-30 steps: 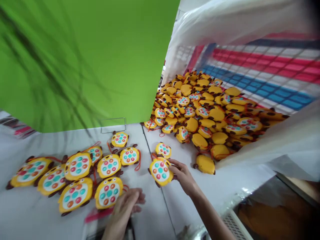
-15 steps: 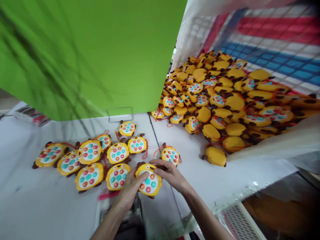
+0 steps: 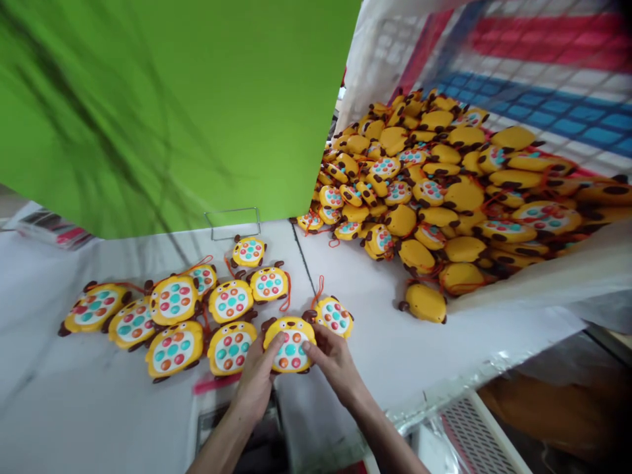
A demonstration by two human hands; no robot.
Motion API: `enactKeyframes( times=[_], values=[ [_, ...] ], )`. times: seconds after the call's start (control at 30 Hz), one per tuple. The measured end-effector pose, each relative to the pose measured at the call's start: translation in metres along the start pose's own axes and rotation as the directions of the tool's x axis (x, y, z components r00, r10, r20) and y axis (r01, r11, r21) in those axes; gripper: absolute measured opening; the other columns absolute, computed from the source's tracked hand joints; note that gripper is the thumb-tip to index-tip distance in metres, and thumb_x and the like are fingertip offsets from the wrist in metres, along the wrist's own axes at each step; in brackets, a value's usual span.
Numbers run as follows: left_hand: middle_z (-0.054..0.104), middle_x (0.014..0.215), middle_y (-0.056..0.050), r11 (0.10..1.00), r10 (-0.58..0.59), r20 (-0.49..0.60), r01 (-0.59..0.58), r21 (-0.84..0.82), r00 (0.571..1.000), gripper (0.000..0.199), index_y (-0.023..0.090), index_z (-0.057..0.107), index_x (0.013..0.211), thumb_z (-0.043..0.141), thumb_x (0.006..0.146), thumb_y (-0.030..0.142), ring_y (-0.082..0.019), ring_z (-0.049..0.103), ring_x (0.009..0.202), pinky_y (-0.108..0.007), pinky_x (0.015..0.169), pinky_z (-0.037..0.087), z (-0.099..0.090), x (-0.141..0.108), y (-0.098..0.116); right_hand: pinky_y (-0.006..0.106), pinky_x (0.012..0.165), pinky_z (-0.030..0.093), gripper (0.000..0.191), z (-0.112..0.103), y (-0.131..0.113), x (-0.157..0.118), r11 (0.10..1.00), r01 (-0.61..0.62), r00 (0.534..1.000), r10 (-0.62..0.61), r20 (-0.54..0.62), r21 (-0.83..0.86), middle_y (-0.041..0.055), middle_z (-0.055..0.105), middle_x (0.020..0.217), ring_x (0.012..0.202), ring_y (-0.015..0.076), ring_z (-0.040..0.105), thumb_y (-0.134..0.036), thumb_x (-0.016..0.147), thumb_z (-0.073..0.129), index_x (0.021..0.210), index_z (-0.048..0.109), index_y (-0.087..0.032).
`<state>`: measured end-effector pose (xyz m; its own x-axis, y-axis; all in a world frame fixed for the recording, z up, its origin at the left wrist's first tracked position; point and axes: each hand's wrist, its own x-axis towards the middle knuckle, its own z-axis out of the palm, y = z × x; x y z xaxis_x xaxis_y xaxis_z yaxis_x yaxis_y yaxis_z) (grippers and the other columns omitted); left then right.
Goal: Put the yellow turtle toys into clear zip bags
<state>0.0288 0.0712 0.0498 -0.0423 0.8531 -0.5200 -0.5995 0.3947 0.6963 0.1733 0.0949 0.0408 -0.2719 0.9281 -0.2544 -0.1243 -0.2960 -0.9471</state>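
Between my two hands is a yellow dog-shaped pop toy (image 3: pixel 290 347), its white face with round coloured bubbles turned up towards me. My left hand (image 3: pixel 257 378) grips its left side, thumb on the front. On the right side my right hand (image 3: pixel 334 362) closes around the edge, its thumb by the bubbles. The fingers behind the toy are hidden. Just beyond my right hand lies a similar toy (image 3: pixel 334 316) with an orange cord loop. Another such toy (image 3: pixel 232 349) rests beside my left hand, at the front of a group of several lying face up on the white table.
A big heap of the same toys (image 3: pixel 419 197) fills the back right, beside a mesh-sided container wall (image 3: pixel 543 99). A green panel (image 3: pixel 197 118) stands behind the table (image 3: pixel 89 415). A white perforated basket (image 3: pixel 469 428) sits below the front edge. Dark blurred strands cross the upper left.
The held toy has turned from tilted to nearly level. My right hand has shifted from its top corner down to its right side, and the thumb now presses on the front.
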Motion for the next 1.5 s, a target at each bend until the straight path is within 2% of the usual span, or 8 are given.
enactKeyframes(
  times=[0.33, 0.5, 0.7, 0.9, 1.03, 1.23, 1.37, 1.5],
  values=[
    [0.058, 0.12, -0.011, 0.925, 0.103, 0.063, -0.118, 0.36, 0.993, 0.071, 0.019, 0.038, 0.13, 0.069, 0.068, 0.035, -0.027, 0.056, 0.106, -0.036, 0.088, 0.047, -0.022, -0.013, -0.004, 0.034, 0.076, 0.05, 0.035, 0.012, 0.015, -0.004, 1.0, 0.021, 0.999, -0.021, -0.042, 0.003, 0.0063, 0.066, 0.093, 0.085, 0.0227, 0.062, -0.044, 0.074, 0.065, 0.097, 0.06, -0.018],
    [0.06, 0.117, -0.011, 0.86, 0.089, 0.045, -0.1, 0.5, 0.995, 0.069, 0.016, 0.039, 0.13, 0.067, 0.071, 0.037, -0.028, 0.057, 0.105, -0.038, 0.09, 0.047, -0.028, -0.014, 0.007, 0.032, 0.071, 0.05, 0.031, -0.002, 0.015, -0.014, 0.95, 0.086, 0.992, -0.111, -0.067, -0.301, 0.0081, 0.067, 0.096, 0.086, 0.0226, 0.062, -0.041, 0.083, 0.055, 0.102, 0.062, -0.018],
    [0.066, 0.106, -0.008, 0.91, 0.03, 0.034, -0.041, 0.412, 0.999, 0.061, 0.017, 0.045, 0.123, 0.069, 0.07, 0.035, -0.025, 0.061, 0.099, -0.034, 0.085, 0.051, -0.034, -0.007, 0.008, 0.032, 0.069, 0.05, 0.028, -0.047, 0.007, -0.016, 0.68, 0.162, 0.852, -0.462, -0.246, -0.716, 0.0114, 0.061, 0.107, 0.093, 0.0228, 0.059, -0.034, 0.081, 0.055, 0.103, 0.061, -0.018],
    [0.069, 0.098, -0.008, 0.978, 0.185, -0.198, -0.16, 0.132, 0.963, 0.043, 0.016, 0.058, 0.103, 0.073, 0.065, 0.026, -0.025, 0.066, 0.087, -0.032, 0.067, 0.056, -0.035, 0.008, 0.051, 0.028, 0.065, 0.05, 0.028, -0.068, 0.003, 0.004, 0.539, 0.111, 0.868, -0.462, -0.183, -0.835, 0.0113, 0.06, 0.107, 0.09, 0.0203, 0.06, -0.03, 0.087, 0.044, 0.106, 0.061, -0.018],
    [0.07, 0.092, -0.013, 0.979, 0.088, -0.213, -0.124, -0.164, 0.973, 0.022, 0.011, 0.062, 0.088, 0.06, 0.075, 0.029, -0.024, 0.066, 0.09, -0.03, 0.072, 0.055, -0.036, 0.014, 0.078, 0.029, 0.067, 0.048, 0.026, -0.077, 0.002, 0.023, 0.445, 0.107, 0.899, -0.426, -0.105, -0.889, 0.009, 0.063, 0.093, 0.078, 0.0187, 0.061, -0.027, 0.087, 0.043, 0.099, 0.064, -0.017],
    [0.069, 0.091, -0.017, 0.991, -0.115, 0.012, 0.114, 0.071, 0.993, 0.045, 0.009, 0.062, 0.094, 0.073, 0.064, 0.04, -0.027, 0.065, 0.085, -0.03, 0.066, 0.052, -0.013, -0.012, 0.012, 0.027, 0.063, 0.044, 0.022, -0.057, -0.008, 0.01, 0.383, 0.116, 0.916, -0.397, -0.051, -0.917, 0.0064, 0.063, 0.083, 0.067, 0.0169, 0.06, -0.028, 0.088, 0.045, 0.086, 0.064, -0.017],
    [0.065, 0.107, -0.014, 0.996, -0.027, 0.016, 0.026, 0.088, 0.999, 0.059, 0.019, 0.05, 0.117, 0.07, 0.067, 0.043, -0.027, 0.061, 0.097, -0.031, 0.067, 0.051, 0.009, -0.02, -0.024, 0.024, 0.059, 0.043, 0.017, -0.025, -0.004, -0.009, 0.415, 0.157, 0.906, -0.422, -0.036, -0.896, 0.0047, 0.061, 0.077, 0.063, 0.0146, 0.058, -0.028, 0.087, 0.049, 0.082, 0.061, -0.017],
    [0.063, 0.108, -0.011, 0.998, 0.05, 0.056, -0.052, 0.034, 0.997, 0.057, 0.021, 0.046, 0.118, 0.071, 0.069, 0.035, -0.025, 0.06, 0.097, -0.031, 0.069, 0.052, 0.011, -0.013, -0.025, 0.024, 0.059, 0.044, 0.016, 0.004, 0.006, -0.021, 0.462, 0.266, 0.899, -0.436, 0.044, -0.846, 0.0049, 0.059, 0.076, 0.064, 0.0149, 0.057, -0.024, 0.088, 0.047, 0.08, 0.059, -0.018]
  ],
)
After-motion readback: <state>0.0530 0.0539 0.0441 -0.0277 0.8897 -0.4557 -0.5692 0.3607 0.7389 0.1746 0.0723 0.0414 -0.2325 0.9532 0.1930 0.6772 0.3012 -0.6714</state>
